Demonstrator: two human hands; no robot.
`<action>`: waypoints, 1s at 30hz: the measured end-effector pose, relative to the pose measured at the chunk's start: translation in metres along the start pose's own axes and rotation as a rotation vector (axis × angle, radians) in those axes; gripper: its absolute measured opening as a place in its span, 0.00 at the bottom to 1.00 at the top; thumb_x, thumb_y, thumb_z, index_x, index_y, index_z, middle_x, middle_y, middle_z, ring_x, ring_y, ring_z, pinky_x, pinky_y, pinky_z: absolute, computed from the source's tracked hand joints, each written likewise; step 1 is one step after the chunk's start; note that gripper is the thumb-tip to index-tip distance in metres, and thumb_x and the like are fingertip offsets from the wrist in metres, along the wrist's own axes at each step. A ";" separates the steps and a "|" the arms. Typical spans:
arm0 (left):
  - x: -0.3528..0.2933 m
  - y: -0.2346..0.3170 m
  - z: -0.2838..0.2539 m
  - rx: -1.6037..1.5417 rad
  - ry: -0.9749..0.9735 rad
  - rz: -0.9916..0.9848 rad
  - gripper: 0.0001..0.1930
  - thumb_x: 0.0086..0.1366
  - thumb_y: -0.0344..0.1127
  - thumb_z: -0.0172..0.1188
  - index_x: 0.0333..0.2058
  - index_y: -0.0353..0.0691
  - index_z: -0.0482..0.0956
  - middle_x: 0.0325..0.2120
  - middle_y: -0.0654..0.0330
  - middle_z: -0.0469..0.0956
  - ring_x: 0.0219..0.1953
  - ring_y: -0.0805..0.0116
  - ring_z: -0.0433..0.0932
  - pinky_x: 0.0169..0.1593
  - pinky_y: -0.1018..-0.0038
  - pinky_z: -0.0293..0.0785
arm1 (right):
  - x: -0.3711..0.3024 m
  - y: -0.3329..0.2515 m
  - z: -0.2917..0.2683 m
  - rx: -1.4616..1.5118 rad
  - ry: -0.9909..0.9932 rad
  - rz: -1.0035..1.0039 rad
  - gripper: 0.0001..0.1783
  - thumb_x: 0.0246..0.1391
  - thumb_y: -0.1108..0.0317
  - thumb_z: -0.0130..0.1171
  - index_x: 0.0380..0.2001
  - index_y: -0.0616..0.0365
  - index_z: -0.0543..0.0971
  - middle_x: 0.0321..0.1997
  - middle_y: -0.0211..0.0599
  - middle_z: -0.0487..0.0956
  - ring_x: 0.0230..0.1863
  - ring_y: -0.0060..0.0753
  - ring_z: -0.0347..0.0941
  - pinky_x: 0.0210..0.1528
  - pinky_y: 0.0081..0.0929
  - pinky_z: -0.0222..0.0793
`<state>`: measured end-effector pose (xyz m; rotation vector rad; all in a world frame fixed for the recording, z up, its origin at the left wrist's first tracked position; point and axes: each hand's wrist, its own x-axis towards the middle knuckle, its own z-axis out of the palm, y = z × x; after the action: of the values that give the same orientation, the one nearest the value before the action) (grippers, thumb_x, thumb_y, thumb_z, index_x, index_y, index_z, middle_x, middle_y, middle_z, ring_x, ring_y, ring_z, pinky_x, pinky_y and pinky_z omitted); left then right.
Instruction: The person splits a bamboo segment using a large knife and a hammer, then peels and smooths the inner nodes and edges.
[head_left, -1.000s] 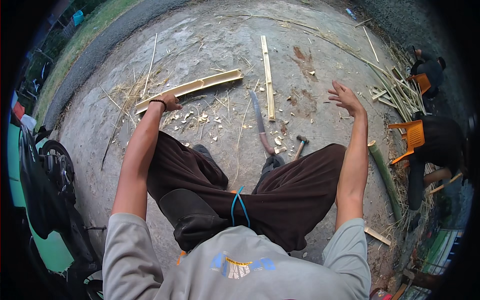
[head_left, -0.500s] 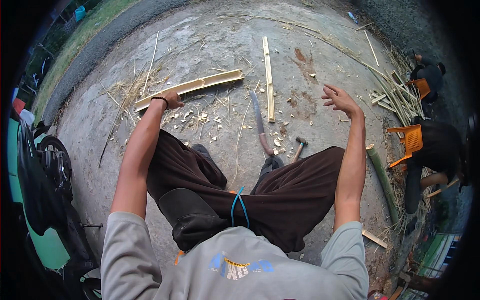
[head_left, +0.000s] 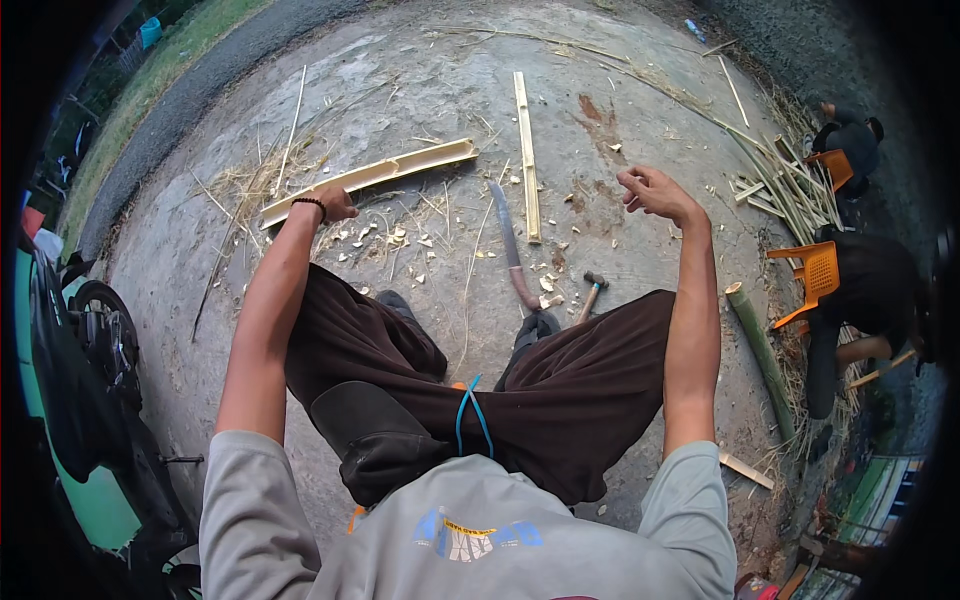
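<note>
My left hand, a beaded bracelet at its wrist, hangs with its fingers curled in and nothing visible in them. It overlaps the near edge of a split bamboo half; contact cannot be told. My right hand is raised to the right, fingers loosely bent and apart, holding nothing. Between the hands a narrow bamboo strip lies lengthwise on the ground. Closer to my feet are a long curved blade with a brown handle and a hammer. My forearms extend over my spread knees.
Bamboo chips litter the concrete. A green bamboo pole lies to the right, below a pile of bamboo strips. Two people sit there near orange plastic chairs. A motorcycle stands at the left.
My right hand's fingers have curled in from a more spread pose, and the hand has shifted slightly left. My left hand stays curled. The whole view has drifted slightly.
</note>
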<state>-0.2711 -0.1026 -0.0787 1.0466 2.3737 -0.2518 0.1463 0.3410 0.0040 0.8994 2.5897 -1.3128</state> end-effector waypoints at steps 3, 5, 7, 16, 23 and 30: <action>-0.003 0.003 0.000 -0.049 -0.009 -0.022 0.23 0.64 0.54 0.59 0.35 0.35 0.83 0.30 0.50 0.83 0.33 0.58 0.81 0.40 0.59 0.76 | -0.005 -0.009 0.002 -0.032 -0.018 0.043 0.22 0.66 0.45 0.53 0.41 0.54 0.75 0.33 0.29 0.80 0.35 0.22 0.79 0.31 0.22 0.67; -0.002 0.007 -0.002 -0.068 -0.003 -0.028 0.23 0.64 0.53 0.59 0.34 0.34 0.82 0.28 0.52 0.82 0.31 0.60 0.81 0.38 0.60 0.76 | 0.001 0.002 -0.005 -0.063 -0.025 -0.021 0.20 0.67 0.48 0.53 0.39 0.55 0.75 0.32 0.28 0.80 0.33 0.21 0.78 0.30 0.23 0.68; -0.002 0.008 -0.002 -0.081 0.003 -0.029 0.23 0.64 0.53 0.59 0.33 0.34 0.82 0.27 0.52 0.82 0.30 0.60 0.81 0.38 0.61 0.76 | 0.003 0.006 -0.007 -0.092 -0.038 -0.088 0.17 0.68 0.51 0.54 0.37 0.56 0.76 0.32 0.28 0.79 0.31 0.21 0.77 0.30 0.23 0.68; -0.002 0.007 -0.003 -0.097 -0.010 -0.033 0.21 0.64 0.52 0.59 0.32 0.35 0.82 0.24 0.54 0.81 0.28 0.63 0.79 0.34 0.63 0.75 | 0.000 -0.002 0.003 -0.015 0.174 -0.191 0.12 0.63 0.63 0.60 0.35 0.63 0.78 0.24 0.31 0.77 0.26 0.22 0.73 0.29 0.26 0.70; -0.048 0.054 -0.047 -0.413 -0.061 0.066 0.29 0.69 0.59 0.55 0.61 0.48 0.73 0.41 0.60 0.81 0.39 0.69 0.80 0.40 0.70 0.77 | -0.017 -0.019 -0.013 0.073 0.140 -0.136 0.20 0.66 0.50 0.57 0.42 0.58 0.78 0.30 0.26 0.75 0.30 0.20 0.73 0.33 0.22 0.72; -0.118 0.081 -0.092 -0.882 0.152 0.382 0.31 0.72 0.56 0.53 0.66 0.44 0.66 0.51 0.56 0.79 0.54 0.67 0.78 0.52 0.74 0.76 | 0.004 0.052 -0.022 0.278 0.410 -0.116 0.24 0.66 0.45 0.54 0.46 0.57 0.77 0.30 0.28 0.75 0.30 0.21 0.73 0.33 0.24 0.71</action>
<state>-0.1816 -0.0880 0.0657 1.0314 1.9789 0.9491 0.1752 0.3826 -0.0202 1.1892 2.8378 -1.7127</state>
